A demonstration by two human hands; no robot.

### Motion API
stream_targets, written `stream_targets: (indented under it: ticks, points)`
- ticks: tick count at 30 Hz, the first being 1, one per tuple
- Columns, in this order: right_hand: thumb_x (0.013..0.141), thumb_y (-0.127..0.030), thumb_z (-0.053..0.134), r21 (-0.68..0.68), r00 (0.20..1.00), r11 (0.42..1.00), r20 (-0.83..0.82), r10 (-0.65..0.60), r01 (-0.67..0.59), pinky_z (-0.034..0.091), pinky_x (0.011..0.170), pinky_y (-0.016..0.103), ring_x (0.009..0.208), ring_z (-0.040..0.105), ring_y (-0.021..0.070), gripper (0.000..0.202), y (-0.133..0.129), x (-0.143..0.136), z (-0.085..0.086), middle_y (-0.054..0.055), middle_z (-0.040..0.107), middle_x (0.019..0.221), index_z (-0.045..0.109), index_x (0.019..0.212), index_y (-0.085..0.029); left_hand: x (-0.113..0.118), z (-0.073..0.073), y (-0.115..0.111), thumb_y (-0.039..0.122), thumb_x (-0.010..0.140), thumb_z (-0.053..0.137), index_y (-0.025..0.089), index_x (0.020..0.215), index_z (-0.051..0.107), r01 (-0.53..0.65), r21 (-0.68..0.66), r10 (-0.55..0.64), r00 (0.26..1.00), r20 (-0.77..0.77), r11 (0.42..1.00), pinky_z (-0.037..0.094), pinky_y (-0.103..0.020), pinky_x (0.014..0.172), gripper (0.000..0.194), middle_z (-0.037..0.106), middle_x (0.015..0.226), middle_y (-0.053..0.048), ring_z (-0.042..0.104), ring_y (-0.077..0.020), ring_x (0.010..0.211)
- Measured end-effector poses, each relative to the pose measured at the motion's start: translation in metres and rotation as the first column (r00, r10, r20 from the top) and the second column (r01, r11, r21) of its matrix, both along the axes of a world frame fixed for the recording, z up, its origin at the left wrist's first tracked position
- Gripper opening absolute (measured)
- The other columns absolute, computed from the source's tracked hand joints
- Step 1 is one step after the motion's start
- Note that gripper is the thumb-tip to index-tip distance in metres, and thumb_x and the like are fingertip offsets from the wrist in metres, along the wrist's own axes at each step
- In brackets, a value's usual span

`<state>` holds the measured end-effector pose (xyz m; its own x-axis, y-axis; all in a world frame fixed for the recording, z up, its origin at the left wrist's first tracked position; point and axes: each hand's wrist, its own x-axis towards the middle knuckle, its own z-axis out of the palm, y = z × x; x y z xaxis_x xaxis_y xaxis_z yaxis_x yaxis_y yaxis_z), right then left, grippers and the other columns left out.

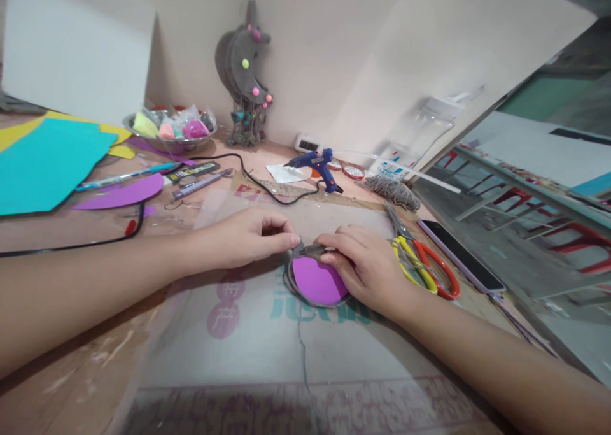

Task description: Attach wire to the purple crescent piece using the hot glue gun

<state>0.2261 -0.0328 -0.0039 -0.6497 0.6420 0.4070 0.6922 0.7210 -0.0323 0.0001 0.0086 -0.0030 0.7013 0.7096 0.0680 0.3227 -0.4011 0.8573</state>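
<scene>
Purple disc [319, 282] edged in grey, scissors [405, 232] with yellow and orange-red handles, blue glue gun [315, 161], turquoise sheet [52, 164], grey yarn ball [392, 192], pale mat [238, 358] printed purple and teal

Obstacle beside right grip [366, 260]: scissors [421, 253]

Visible body: 2 arms, 2 hands. Left forearm [100, 288]: bare, smooth in outline, broad at the frame edge, narrowing evenly to a slim wrist. Left hand [260, 236]: bare, fingers slender, thumb tapering to a rounded tip. Right forearm [487, 349]: bare, of matching slim build, with a long, even taper. Right hand [365, 256]: bare, gently rounded across the back, fingers slender. Nails on both hands: too blurred to assess.
</scene>
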Motion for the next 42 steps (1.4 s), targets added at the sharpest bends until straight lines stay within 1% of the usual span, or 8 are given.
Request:
stream_targets:
  ticks: [8, 21, 24, 28, 30, 33, 36, 42]
  points:
    - [0.092, -0.028, 0.046, 0.041, 1.000, 0.999, 0.006, -0.007, 0.007, 0.036, 0.061, 0.028, 0.067, 0.050, 0.0158, 0.021, 0.0015, 0.0018, 0.0001, 0.005, 0.059, 0.074, 0.060, 0.099, -0.013, 0.0006, 0.0007, 0.0013, 0.030, 0.084, 0.048, 0.014, 0.070, 0.055, 0.007, 0.030, -0.007, 1.000, 0.010, 1.000, 0.032, -0.019, 0.054, 0.022, 0.044, 0.061, 0.005, 0.041, -0.0078, 0.057]
    - [0.093, -0.027, 0.043, 0.038, 1.000, 0.999, -0.006, 0.012, -0.012, 0.036, 0.061, 0.028, 0.066, 0.049, 0.0156, 0.021, 0.0021, 0.0021, 0.0019, 0.005, 0.059, 0.073, 0.060, 0.096, -0.014, 0.0008, -0.0011, 0.0022, 0.031, 0.085, 0.048, 0.014, 0.071, 0.056, 0.013, 0.028, -0.013, 1.000, 0.024, 1.000, 0.031, -0.019, 0.053, 0.022, 0.044, 0.061, 0.006, 0.040, -0.0074, 0.057]
    - [0.093, -0.033, 0.044, 0.003, 0.998, 1.000, -0.068, -0.013, 0.013, 0.037, 0.062, 0.028, 0.066, 0.051, 0.0158, 0.026, -0.0015, 0.0014, 0.0024, 0.005, 0.058, 0.073, 0.059, 0.099, -0.014, 0.0013, -0.0007, 0.0020, 0.030, 0.085, 0.048, 0.014, 0.071, 0.056, 0.007, 0.023, -0.008, 1.000, 0.019, 1.000, 0.032, -0.019, 0.053, 0.022, 0.044, 0.060, 0.006, 0.041, -0.0076, 0.057]
    - [0.081, -0.049, 0.059, -0.033, 0.996, 0.999, -0.093, -0.012, 0.009, 0.037, 0.064, 0.029, 0.067, 0.052, 0.0171, 0.042, -0.0065, 0.0002, 0.0030, 0.004, 0.060, 0.072, 0.059, 0.103, -0.014, 0.0010, -0.0011, 0.0022, 0.032, 0.085, 0.048, 0.014, 0.072, 0.056, -0.014, 0.023, 0.014, 1.000, 0.025, 1.000, 0.034, -0.019, 0.055, 0.023, 0.048, 0.062, 0.005, 0.044, -0.0083, 0.058]
    - [0.079, -0.046, 0.063, -0.054, 0.998, 0.998, -0.063, -0.012, 0.008, 0.035, 0.064, 0.029, 0.066, 0.051, 0.0165, 0.035, -0.0062, -0.0003, 0.0021, 0.003, 0.062, 0.072, 0.061, 0.097, -0.016, 0.0007, -0.0014, 0.0021, 0.032, 0.085, 0.048, 0.014, 0.073, 0.057, -0.026, 0.022, 0.026, 0.999, 0.020, 0.999, 0.034, -0.019, 0.055, 0.023, 0.049, 0.062, 0.005, 0.044, -0.0083, 0.058]
    - [0.083, -0.036, 0.060, -0.072, 0.998, 0.997, -0.055, -0.004, 0.000, 0.031, 0.062, 0.029, 0.062, 0.048, 0.0148, 0.019, -0.0029, -0.0005, -0.0003, 0.002, 0.063, 0.066, 0.062, 0.083, -0.017, 0.0004, -0.0016, 0.0019, 0.031, 0.086, 0.048, 0.014, 0.073, 0.057, -0.024, 0.030, 0.024, 1.000, 0.018, 0.999, 0.033, -0.019, 0.054, 0.023, 0.048, 0.062, 0.005, 0.044, -0.0082, 0.058]
    - [0.087, -0.032, 0.056, -0.078, 0.998, 0.997, -0.062, 0.009, -0.014, 0.029, 0.062, 0.028, 0.059, 0.046, 0.0136, 0.020, 0.0001, -0.0002, -0.0022, 0.001, 0.061, 0.062, 0.060, 0.074, -0.017, 0.0003, -0.0019, 0.0016, 0.032, 0.087, 0.047, 0.015, 0.073, 0.057, 0.007, 0.058, -0.008, 1.000, 0.020, 0.998, 0.033, -0.019, 0.055, 0.025, 0.049, 0.062, 0.005, 0.044, -0.0084, 0.059]
    - [0.088, -0.031, 0.055, -0.080, 0.998, 0.997, -0.065, 0.005, -0.010, 0.028, 0.062, 0.028, 0.060, 0.045, 0.0136, 0.020, 0.0011, 0.0006, -0.0028, 0.002, 0.060, 0.062, 0.059, 0.074, -0.018, 0.0004, -0.0020, 0.0005, 0.036, 0.084, 0.051, 0.015, 0.070, 0.055, 0.065, 0.097, -0.062, 0.997, -0.038, 0.993, 0.034, -0.019, 0.058, 0.026, 0.048, 0.063, 0.005, 0.045, -0.0093, 0.063]
